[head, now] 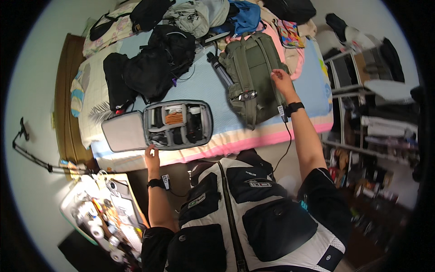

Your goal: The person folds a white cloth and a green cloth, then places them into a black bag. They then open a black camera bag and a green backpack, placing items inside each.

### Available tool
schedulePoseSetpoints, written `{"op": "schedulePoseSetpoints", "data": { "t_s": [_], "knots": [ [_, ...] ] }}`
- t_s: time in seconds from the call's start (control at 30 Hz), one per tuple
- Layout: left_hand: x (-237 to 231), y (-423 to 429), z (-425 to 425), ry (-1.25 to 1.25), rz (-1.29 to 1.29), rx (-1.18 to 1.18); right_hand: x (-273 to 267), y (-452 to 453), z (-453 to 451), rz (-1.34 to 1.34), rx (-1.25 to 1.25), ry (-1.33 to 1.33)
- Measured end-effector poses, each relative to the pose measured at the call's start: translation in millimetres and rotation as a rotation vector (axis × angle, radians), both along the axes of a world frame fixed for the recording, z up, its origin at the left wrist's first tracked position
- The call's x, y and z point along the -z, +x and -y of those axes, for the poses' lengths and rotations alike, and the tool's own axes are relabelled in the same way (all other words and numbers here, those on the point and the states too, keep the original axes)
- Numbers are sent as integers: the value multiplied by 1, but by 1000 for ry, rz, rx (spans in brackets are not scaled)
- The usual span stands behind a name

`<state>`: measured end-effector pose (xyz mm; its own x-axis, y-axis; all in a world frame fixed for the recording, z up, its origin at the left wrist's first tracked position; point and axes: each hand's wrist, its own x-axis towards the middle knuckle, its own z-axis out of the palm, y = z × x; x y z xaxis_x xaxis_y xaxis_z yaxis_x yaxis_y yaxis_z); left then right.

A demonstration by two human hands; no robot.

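Observation:
My left hand (152, 154) is at the near edge of the bed, by the hinge side of an unzipped grey padded camera case (148, 129); its fingers look loosely bent, and whether they touch the case is unclear. Inside the case, dividers part an orange pleated item (174, 118) from dark camera gear (194, 127). My right hand (282, 79) is over the right side of an olive green backpack (260, 71), fingers curled near a shoulder strap. A headlamp (247, 95) sits on the backpack's strap, and a grey cylindrical item (221, 70) lies along its left side.
Black bags (149, 71) lie on the bed's left half. A blue bag (246, 17), a light grey bag (190, 17) and clothes are heaped at the far side. Metal shelving (346, 90) stands right; a cluttered, lit table (136, 204) with an articulated arm (32, 158) stands left.

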<state>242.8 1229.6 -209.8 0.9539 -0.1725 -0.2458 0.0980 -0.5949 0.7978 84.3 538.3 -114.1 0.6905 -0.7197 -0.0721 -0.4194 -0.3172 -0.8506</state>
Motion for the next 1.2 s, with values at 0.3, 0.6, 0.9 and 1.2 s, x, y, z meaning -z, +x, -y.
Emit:
{"op": "schedulePoseSetpoints", "data": {
  "t_s": [0.3,0.6,0.9,1.2],
  "knots": [
    [-102,-156,163,20,-51,21,33,95,113,-194,-15,-109],
    [-137,-103,254,-161,-193,-2,-20,65,84,34,-234,141],
    [-161,27,499,-300,210,417,-122,-68,31,-64,-488,204],
    [-183,-49,568,-26,-28,1060,-165,-161,36,-279,-705,356]
  ]
}}
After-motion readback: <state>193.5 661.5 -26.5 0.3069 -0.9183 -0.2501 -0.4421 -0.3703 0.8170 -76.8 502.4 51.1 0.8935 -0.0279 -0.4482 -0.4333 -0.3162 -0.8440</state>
